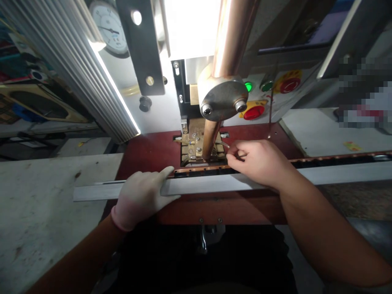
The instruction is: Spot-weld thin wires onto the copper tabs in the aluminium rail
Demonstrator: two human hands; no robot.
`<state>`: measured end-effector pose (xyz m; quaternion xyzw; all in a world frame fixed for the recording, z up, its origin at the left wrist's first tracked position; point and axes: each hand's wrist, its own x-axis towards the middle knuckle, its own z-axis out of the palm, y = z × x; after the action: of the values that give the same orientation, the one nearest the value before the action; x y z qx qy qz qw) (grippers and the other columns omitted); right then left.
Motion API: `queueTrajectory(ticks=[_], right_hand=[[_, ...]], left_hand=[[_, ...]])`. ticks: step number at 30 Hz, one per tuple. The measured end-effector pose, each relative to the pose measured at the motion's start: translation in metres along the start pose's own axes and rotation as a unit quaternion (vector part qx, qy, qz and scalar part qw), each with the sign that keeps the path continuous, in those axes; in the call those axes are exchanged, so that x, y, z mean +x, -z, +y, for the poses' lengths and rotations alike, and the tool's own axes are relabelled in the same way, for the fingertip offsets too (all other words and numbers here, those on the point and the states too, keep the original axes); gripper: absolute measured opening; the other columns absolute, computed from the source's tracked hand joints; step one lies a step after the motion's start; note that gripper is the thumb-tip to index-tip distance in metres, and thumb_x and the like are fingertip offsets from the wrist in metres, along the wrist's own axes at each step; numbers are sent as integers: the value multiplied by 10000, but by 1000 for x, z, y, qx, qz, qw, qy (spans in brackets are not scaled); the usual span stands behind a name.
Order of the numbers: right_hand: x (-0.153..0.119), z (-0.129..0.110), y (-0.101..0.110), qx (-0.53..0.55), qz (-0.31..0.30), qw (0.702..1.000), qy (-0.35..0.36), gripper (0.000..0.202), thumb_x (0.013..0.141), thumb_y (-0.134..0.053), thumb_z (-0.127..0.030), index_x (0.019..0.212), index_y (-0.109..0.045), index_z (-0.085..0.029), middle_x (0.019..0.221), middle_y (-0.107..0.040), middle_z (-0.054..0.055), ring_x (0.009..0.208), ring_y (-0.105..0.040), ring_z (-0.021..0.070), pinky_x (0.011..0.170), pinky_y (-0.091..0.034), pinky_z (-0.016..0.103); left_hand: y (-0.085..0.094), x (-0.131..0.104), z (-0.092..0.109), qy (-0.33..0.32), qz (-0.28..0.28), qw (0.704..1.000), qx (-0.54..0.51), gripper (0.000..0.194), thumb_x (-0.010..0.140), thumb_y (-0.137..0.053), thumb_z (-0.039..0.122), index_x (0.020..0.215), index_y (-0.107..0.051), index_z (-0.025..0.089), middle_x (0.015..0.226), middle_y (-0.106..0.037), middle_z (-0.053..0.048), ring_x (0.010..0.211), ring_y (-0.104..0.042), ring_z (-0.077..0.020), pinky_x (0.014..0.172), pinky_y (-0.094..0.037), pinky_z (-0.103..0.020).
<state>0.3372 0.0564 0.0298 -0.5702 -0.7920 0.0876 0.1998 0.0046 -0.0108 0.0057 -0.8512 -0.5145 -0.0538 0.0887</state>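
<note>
A long pale metal bar (208, 184) lies across the front of the red-brown machine table (147, 151). My left hand, in a white glove (143, 194), is wrapped over the bar's left part, thumb and a finger on either side of it. My bare right hand (254, 161) is pinched just right of the brass fixture (197, 141), above the bar. Between its fingertips is a thin dark piece, mostly hidden. A copper-coloured rod (211, 139) comes down onto the fixture between my hands. A dark strip with copper-coloured edging (321, 161) runs behind the bar.
Above the fixture is a round metal clamp (223, 99) with bolts. Red buttons (253, 111) and a lit green one (248, 87) are on the panel at right. A pressure gauge (110, 28) and a ribbed column (79, 61) stand at left. Pale worktops (45, 212) flank the table.
</note>
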Motion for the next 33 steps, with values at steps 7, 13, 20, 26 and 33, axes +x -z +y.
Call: queueTrajectory(ticks=[7,13,20,26,33], right_hand=[[-1,-6,2,99,-53,993,19,180,855,-644,-353,770,-759,-244,608,-685,-32,555,-572,138,604,-371,302],[-2,-16,-7,80,-37,995,42,191,894,-644,-346,829,-781,-231,696,-744,-11,601,-628,155,630,-395,304],[-7,-25,-20,38,-5,994,98,192,929,-627,-309,903,-800,-231,721,-754,-2,619,-651,173,638,-384,312],[-10,-24,-27,1,24,994,103,178,941,-633,-307,896,-790,-236,697,-739,-2,623,-648,186,640,-360,325],[-12,-24,-27,2,22,993,114,136,913,-625,-267,835,-730,-233,754,-764,-2,669,-680,182,645,-362,318]], left_hand=[[-7,6,12,-48,90,994,28,663,972,-636,702,1318,-714,141,763,-732,-41,633,-652,-238,635,-352,-399],[-10,4,20,-46,100,993,43,647,986,-626,675,1329,-712,133,708,-672,-20,612,-608,-231,627,-299,-408],[-9,5,21,-33,91,995,36,650,998,-587,700,1323,-731,156,688,-656,-32,615,-596,-227,622,-267,-392],[-9,7,26,-29,86,995,38,704,998,-589,686,1430,-664,135,737,-690,-45,619,-605,-231,617,-278,-401],[-6,18,43,-47,64,996,38,559,1001,-625,573,1428,-682,217,709,-640,-23,621,-593,-237,603,-234,-409]])
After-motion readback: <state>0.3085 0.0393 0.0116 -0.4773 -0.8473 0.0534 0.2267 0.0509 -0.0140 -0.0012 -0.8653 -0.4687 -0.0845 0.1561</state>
